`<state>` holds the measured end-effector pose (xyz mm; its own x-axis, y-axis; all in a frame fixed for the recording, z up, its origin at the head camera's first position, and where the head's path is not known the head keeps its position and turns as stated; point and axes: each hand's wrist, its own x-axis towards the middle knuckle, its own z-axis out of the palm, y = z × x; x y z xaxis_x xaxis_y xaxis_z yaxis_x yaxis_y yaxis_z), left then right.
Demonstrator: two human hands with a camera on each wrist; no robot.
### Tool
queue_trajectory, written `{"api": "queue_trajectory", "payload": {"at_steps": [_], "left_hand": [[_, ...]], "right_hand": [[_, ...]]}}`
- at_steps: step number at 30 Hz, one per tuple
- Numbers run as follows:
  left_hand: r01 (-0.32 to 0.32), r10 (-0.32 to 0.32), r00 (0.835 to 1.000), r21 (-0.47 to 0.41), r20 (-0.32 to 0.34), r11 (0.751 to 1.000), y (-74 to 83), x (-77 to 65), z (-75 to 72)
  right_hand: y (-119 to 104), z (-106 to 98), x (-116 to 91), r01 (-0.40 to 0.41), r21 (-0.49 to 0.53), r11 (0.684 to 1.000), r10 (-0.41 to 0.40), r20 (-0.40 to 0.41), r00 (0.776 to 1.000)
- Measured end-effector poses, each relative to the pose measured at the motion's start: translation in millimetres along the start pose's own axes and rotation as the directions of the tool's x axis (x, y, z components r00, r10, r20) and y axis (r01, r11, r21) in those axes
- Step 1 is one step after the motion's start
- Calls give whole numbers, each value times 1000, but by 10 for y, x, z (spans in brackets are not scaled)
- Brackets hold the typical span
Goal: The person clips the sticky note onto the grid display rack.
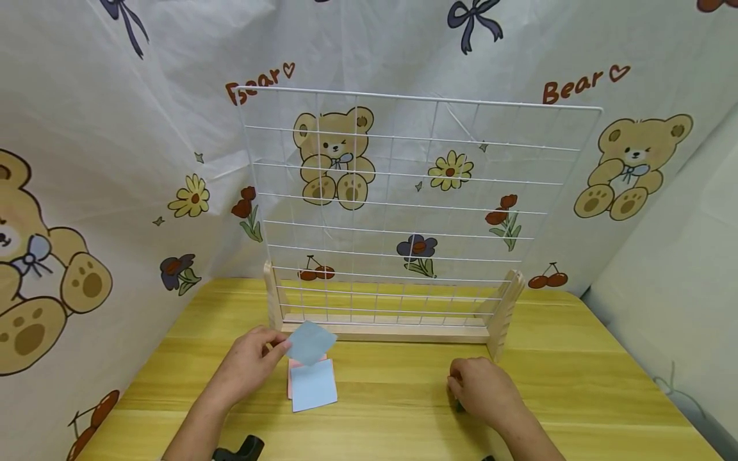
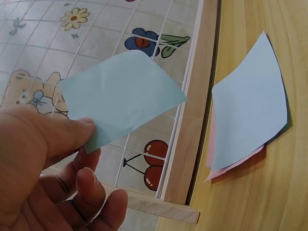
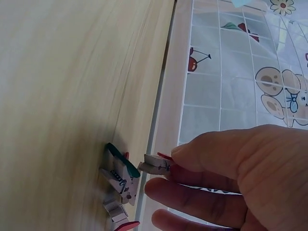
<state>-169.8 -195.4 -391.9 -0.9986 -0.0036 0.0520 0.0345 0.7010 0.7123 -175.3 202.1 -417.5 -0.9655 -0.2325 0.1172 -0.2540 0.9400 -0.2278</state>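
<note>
My left hand pinches a light blue-green square of paper by one corner between thumb and finger. The sheet is held up in front of the rack's lower left part. Below it on the table lies a pale blue paper square, with a pink sheet showing from under its edge. Over the table's right side, my right hand pinches a small wooden clothespin with a red piece on it. Beneath that hand lie more little clothespins, one with a dark green piece; the fingers partly cover the held one.
A white wire grid rack stands upright in a wooden base at the table's back. Behind hangs a bear-print cloth. A black object shows by the left forearm. The wooden table lies between both hands.
</note>
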Motion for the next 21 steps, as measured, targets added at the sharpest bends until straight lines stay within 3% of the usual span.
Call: {"api": "queue_trajectory", "payload": {"at_steps": [21], "left_hand": [[23,-26,997,-47,-74,999,-23,34,36]], "right_hand": [[11,-35,32,-2,8,1000,2,-27,1000]]}}
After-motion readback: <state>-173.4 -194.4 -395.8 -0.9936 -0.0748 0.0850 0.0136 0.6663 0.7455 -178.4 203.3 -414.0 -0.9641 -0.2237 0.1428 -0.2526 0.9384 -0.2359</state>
